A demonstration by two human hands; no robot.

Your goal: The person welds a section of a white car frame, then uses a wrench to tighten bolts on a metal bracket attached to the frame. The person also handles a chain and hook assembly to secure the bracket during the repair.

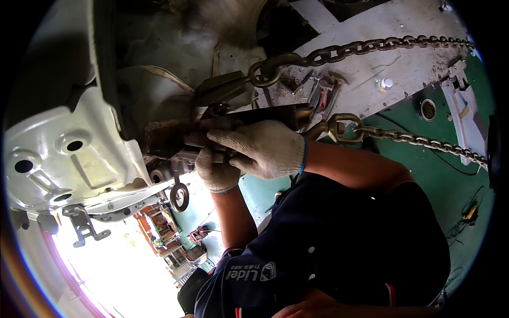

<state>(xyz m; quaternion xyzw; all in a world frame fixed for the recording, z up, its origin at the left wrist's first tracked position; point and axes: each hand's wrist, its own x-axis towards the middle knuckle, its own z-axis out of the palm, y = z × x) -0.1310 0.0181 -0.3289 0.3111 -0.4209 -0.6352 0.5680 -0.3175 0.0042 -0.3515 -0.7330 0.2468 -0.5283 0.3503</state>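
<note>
Both hands wear pale knitted gloves and meet at a dark metal clamp beneath the vehicle body. My left hand is closed around the clamp's lower part, its thumb raised. From the right, my right hand lies over the clamp, index finger stretched along it and the others bent around it; its grip is partly hidden. A dark metal bar runs just above this hand. Below the clamp hangs a metal ring. Above, another clamp is hooked to a thick chain.
A second chain runs right from a large metal link beside my right wrist. Hammers and other tools lie on a grey metal surface near a small white-capped bottle. A cluttered shelf stands at lower left.
</note>
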